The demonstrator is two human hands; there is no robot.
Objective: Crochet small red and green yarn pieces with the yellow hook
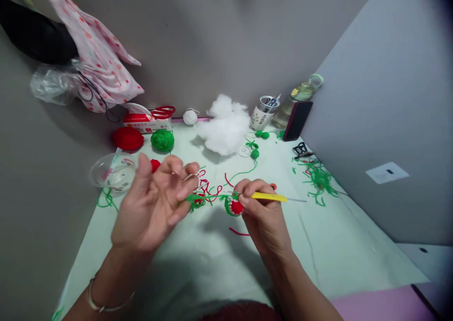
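My right hand pinches a yellow-handled crochet hook together with a small round crochet piece, red in the middle with a white ring and green edge. The hook's metal tip points left above the piece. From the piece, a green yarn strand runs left to my left hand. That hand is raised with its palm up and its fingers bent and partly spread; the strand passes at its fingers, and how it is held there is not clear.
Behind the hands lie white stuffing, a green yarn ball, a red yarn ball and a clear bowl. Green yarn scraps lie right. A pen can, bottle and phone stand at the back right.
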